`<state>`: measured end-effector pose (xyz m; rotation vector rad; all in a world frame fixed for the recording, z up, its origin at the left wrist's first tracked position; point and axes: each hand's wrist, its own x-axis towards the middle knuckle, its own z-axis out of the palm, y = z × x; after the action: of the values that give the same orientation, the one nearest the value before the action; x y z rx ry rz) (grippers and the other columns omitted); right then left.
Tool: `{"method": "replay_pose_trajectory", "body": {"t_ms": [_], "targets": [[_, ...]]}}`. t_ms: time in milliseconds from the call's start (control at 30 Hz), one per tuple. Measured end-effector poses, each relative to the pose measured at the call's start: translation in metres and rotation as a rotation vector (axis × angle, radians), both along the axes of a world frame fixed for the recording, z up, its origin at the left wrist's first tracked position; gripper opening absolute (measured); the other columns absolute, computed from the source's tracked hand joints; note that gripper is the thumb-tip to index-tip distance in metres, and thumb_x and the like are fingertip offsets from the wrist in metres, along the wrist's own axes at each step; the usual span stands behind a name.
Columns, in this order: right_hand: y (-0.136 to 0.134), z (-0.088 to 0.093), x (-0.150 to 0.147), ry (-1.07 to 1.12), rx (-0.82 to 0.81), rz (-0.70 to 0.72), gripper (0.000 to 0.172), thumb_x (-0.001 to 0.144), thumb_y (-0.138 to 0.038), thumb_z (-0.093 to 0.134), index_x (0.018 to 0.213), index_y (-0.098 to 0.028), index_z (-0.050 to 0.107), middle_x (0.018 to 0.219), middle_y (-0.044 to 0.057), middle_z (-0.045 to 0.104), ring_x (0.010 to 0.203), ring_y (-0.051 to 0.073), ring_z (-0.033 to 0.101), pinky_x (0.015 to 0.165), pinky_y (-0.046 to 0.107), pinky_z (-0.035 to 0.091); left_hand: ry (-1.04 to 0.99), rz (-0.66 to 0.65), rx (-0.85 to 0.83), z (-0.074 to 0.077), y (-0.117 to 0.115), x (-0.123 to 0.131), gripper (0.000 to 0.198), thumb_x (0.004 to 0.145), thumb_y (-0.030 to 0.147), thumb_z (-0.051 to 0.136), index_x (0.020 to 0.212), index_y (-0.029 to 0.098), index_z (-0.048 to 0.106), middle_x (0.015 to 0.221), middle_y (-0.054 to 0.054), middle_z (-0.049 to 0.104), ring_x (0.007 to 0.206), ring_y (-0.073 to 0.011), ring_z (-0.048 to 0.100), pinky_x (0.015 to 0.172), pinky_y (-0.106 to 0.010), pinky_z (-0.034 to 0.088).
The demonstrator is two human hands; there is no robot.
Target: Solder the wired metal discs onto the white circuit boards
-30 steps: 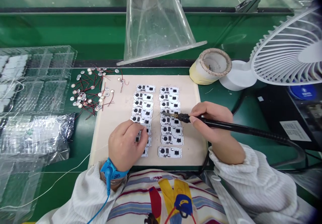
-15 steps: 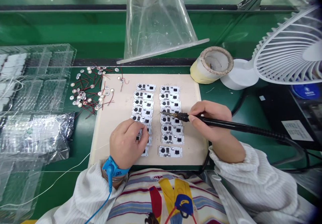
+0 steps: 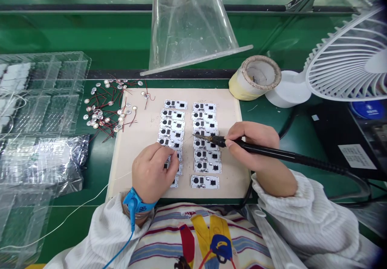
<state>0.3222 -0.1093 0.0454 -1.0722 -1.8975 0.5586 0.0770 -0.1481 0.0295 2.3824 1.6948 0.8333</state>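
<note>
My right hand [image 3: 255, 144] is closed around a black soldering iron [image 3: 266, 149] like a pen. The iron's metal tip rests at the left edge of a white circuit board [image 3: 205, 144] in the right column. My left hand [image 3: 155, 170], with a blue wrist strap [image 3: 139, 201], pinches a thin solder wire [image 3: 90, 199]; a short length of it reaches toward the iron's tip. Beneath and beside that hand lies the left column of boards [image 3: 171, 124], its lower ones partly hidden. Both columns lie on a beige sheet [image 3: 232, 160].
Small round discs with red wires [image 3: 98, 113] are heaped at the sheet's upper left. Clear plastic trays [image 3: 60, 111] and a silvery bag [image 3: 72, 160] stand left. A clear hood [image 3: 193, 31] hangs behind the sheet. A tape roll [image 3: 254, 77] and white fan [image 3: 344, 67] are at right.
</note>
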Motion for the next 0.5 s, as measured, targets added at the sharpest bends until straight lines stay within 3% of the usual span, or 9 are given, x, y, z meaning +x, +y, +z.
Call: {"method": "replay_pose_trajectory", "body": {"t_ms": [200, 500], "targets": [[0.0009, 0.0009, -0.0017, 0.0, 0.021, 0.023, 0.02, 0.069, -0.008, 0.06, 0.074, -0.026, 0.052, 0.062, -0.001, 0.059, 0.052, 0.017, 0.058, 0.046, 0.032, 0.046, -0.004, 0.003, -0.001, -0.0004, -0.0007, -0.0004, 0.011, 0.083, 0.018, 0.06, 0.073, 0.017, 0.064, 0.065, -0.002, 0.059, 0.061, -0.0154, 0.056, 0.058, -0.028, 0.044], [0.0005, -0.0062, 0.0051, 0.123, 0.013, 0.003, 0.013, 0.072, -0.012, 0.063, 0.074, -0.024, 0.057, 0.063, -0.002, 0.06, 0.053, 0.015, 0.057, 0.047, 0.029, 0.044, -0.042, 0.006, 0.015, -0.0007, -0.0005, -0.0003, 0.009, 0.082, 0.017, 0.061, 0.073, 0.016, 0.065, 0.066, -0.003, 0.061, 0.062, -0.0157, 0.058, 0.06, -0.028, 0.046]]}}
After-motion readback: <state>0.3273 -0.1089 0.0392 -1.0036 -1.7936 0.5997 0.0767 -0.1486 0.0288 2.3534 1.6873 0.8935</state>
